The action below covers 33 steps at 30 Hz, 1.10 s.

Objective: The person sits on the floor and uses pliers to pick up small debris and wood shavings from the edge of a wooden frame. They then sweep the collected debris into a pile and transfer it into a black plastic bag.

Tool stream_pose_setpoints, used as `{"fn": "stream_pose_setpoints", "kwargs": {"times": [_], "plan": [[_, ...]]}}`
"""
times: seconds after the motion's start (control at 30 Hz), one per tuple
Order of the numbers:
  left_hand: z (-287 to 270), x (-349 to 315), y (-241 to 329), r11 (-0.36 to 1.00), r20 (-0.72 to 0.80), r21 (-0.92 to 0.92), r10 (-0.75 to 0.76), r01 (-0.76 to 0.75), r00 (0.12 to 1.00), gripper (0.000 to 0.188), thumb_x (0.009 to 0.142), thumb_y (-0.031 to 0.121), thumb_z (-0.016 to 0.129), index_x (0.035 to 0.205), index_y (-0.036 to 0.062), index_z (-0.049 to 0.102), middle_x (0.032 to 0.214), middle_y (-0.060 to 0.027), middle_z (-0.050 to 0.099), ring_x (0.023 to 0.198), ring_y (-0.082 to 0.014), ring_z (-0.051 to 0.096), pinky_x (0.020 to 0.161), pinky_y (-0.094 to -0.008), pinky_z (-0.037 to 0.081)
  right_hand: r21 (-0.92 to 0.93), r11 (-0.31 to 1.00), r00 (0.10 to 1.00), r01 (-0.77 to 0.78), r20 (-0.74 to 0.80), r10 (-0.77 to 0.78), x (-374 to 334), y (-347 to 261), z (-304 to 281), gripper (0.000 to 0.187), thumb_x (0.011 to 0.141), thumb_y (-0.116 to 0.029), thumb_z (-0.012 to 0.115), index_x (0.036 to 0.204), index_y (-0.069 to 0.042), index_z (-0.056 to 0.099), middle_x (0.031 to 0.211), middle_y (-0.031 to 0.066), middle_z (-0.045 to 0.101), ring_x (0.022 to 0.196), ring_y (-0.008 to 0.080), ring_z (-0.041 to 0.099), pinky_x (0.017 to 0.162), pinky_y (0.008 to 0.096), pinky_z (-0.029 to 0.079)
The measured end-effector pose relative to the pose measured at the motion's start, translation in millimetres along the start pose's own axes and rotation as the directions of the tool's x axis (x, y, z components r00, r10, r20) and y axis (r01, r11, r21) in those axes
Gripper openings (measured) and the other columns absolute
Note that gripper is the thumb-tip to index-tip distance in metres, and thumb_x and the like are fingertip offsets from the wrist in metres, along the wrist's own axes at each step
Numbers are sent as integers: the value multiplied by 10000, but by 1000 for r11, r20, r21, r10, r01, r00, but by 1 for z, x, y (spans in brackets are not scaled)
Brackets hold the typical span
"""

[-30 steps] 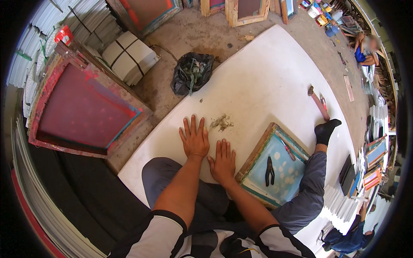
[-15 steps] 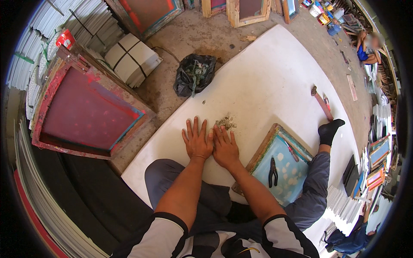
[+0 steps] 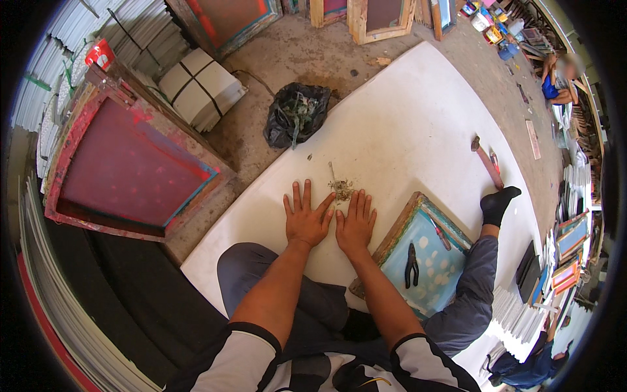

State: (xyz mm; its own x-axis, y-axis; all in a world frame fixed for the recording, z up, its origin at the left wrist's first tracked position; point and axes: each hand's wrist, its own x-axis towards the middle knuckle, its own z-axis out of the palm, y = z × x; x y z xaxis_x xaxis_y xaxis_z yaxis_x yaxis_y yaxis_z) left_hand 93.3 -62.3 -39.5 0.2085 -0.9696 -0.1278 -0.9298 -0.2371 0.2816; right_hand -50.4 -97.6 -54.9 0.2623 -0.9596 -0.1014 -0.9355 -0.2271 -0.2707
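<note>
Both my hands lie on the large white board (image 3: 418, 117) I sit on. My left hand (image 3: 308, 219) is flat with its fingers spread, its thumb side near a small heap of dark debris (image 3: 342, 189). On the heap's other side, my right hand (image 3: 356, 225) rests with straight fingers pointing away from me. Neither hand holds anything. Right of my right arm lies a wooden screen frame (image 3: 392, 235) with light blue mesh dotted white. Black-handled pliers (image 3: 411, 266) and a red-handled screwdriver (image 3: 441, 234) lie on it.
A hammer (image 3: 486, 161) lies beyond my foot (image 3: 499, 206). A black plastic bag (image 3: 281, 127) of scraps stands beside the board's left edge. Red-stained screen frames (image 3: 130, 170) and a strapped stack (image 3: 201, 88) are at left. Another person (image 3: 560, 81) sits at far right; one more (image 3: 535, 362) is at lower right.
My hands have moved apart, the right one shifting rightward. The debris, spread thinly before, now sits in a tighter heap between my fingertips, with a thin streak beyond it.
</note>
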Motion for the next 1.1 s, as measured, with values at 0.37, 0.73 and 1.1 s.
{"fn": "stream_pose_setpoints", "kwargs": {"times": [0.37,0.73,1.1], "plan": [[-1,2,0,999,14,12,-36,36,999,569,1051,528,309,1599,381,269,1697,-136,82,1561,-378,1,1220,-618,41,4,998,996,-58,-72,58,17,-12,4,672,1041,-424,422,1586,-57,276,1658,168,234,1545,387,140,1212,586,147],[2,1,-2,997,-97,-33,-68,65,993,524,1062,446,317,1563,310,390,1678,-91,207,1557,-336,101,1232,-571,89,12,988,969,-155,-193,154,31,-37,-14,807,913,-605,609,1471,-42,459,1319,207,521,1203,378,484,1024,512,379],[1,1,-1,991,-119,-111,-89,76,989,571,1061,430,315,1548,147,411,1651,-113,273,1548,-336,161,1235,-557,100,-67,995,902,-75,-431,39,58,-42,30,573,909,-460,685,1322,-72,601,1102,106,603,970,316,576,780,416,499]]}}
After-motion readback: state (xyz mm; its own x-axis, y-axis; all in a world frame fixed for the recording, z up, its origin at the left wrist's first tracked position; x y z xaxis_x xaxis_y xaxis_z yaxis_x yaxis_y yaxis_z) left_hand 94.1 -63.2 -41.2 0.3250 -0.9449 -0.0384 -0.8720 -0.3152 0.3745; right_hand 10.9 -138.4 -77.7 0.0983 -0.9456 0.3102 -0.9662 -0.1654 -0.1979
